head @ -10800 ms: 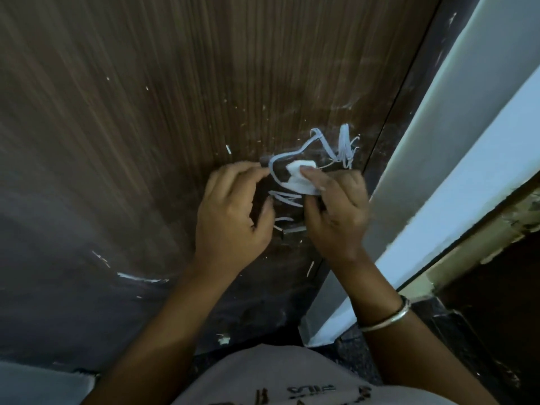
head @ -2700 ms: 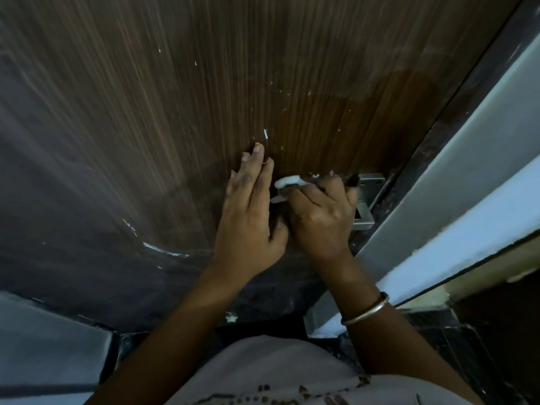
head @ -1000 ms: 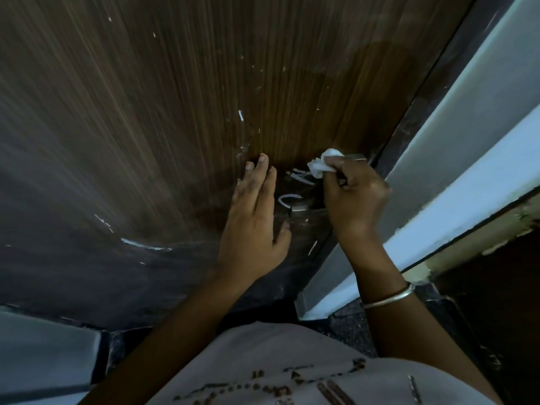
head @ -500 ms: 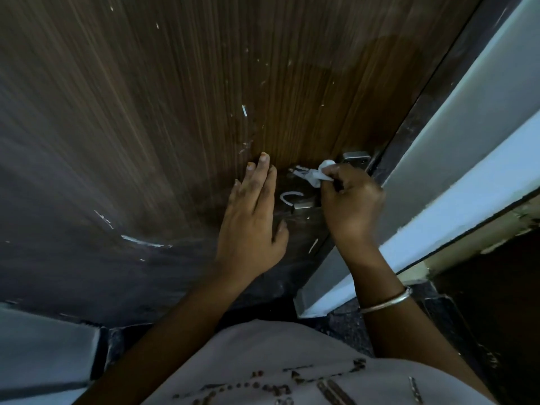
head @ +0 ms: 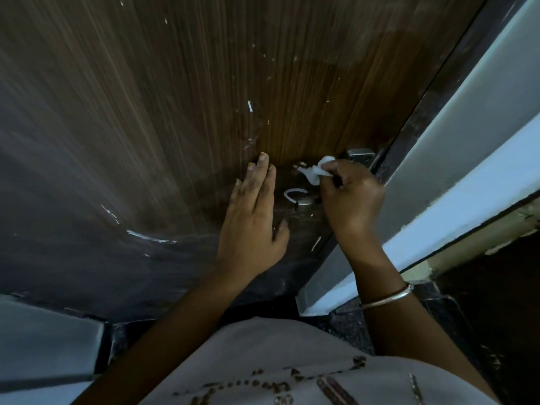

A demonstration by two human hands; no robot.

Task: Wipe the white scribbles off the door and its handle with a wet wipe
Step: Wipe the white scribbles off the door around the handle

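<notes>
A dark brown wood-grain door (head: 175,112) fills the view. My right hand (head: 352,200) pinches a crumpled white wet wipe (head: 317,172) against the door, just left of the metal handle plate (head: 361,156). A white curved scribble (head: 293,194) remains below the wipe, beside the handle's metal end (head: 304,202). My left hand (head: 252,217) lies flat on the door with fingers spread, left of the scribble. Small white flecks and a short streak (head: 250,106) dot the wood above.
A pale door frame (head: 455,159) runs diagonally along the door's right edge. White scuffs (head: 146,236) mark the darker lower door. A grey wall (head: 43,346) stands at bottom left, with dark speckled floor (head: 339,325) beneath. A metal bangle (head: 385,296) circles my right wrist.
The large scribbles above the handle are gone. Over the last second my right hand has brought the wipe down and left onto the marks beside the handle. My left hand has stayed flat.
</notes>
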